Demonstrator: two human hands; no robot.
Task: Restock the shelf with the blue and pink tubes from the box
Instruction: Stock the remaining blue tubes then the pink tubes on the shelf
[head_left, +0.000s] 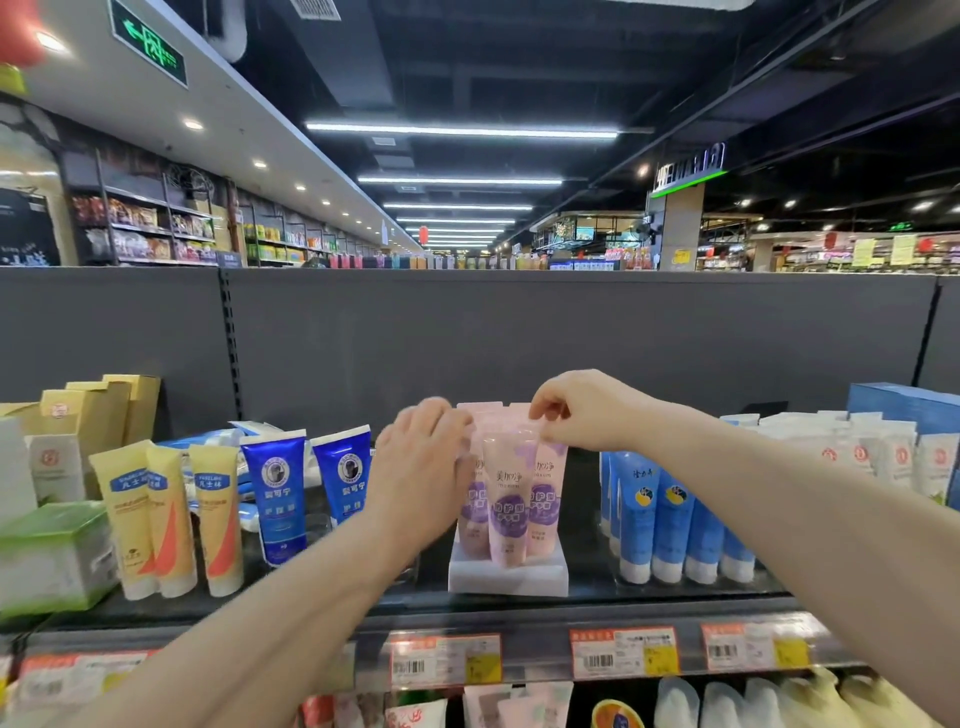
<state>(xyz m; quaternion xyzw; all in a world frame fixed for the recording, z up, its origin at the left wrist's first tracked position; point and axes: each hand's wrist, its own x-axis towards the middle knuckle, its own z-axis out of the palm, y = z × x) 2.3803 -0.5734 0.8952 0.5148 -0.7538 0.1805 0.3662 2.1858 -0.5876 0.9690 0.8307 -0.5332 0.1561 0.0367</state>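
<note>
The right hand (584, 410) pinches the flat top seam of one of the pink tubes (506, 499) at frame centre. The left hand (421, 462) lies against the cluster's left side, too blurred to tell whether it grips. The right hand sits above the tubes, the left beside them. The tubes stand upright, long axis vertical, caps down in a white tray (509, 579) on the shelf (592, 597). They are pale pink with purple patches. Blue tubes (675, 525) stand just right of them.
</note>
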